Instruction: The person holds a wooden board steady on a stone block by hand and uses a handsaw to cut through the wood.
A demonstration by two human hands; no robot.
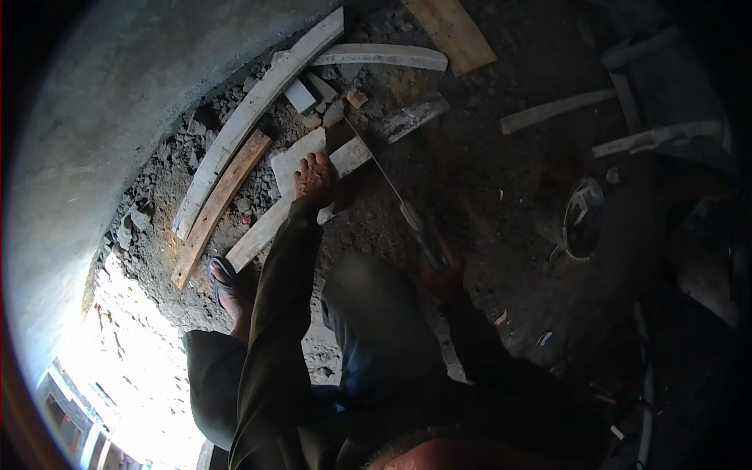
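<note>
A long pale wooden plank [262,233] lies diagonally on the rough ground in front of me. My left hand [315,180] presses down on its middle, fingers bent over it. Under and beside those fingers is a short, pale flat board piece [288,166] with a jagged end. My right hand [443,274] is wrapped round the dark handle of a handsaw [381,170]. The thin blade points away to the upper left and crosses the plank to the right of my left hand. Whether its teeth have cut into the wood cannot be made out.
Left of the plank lie a long whitish beam [254,117] and a brown batten [223,205], near a concrete wall [117,102]. More boards [454,35] are at the back. A round container [583,219] stands to the right. My sandalled foot [225,282] is by the plank's near end.
</note>
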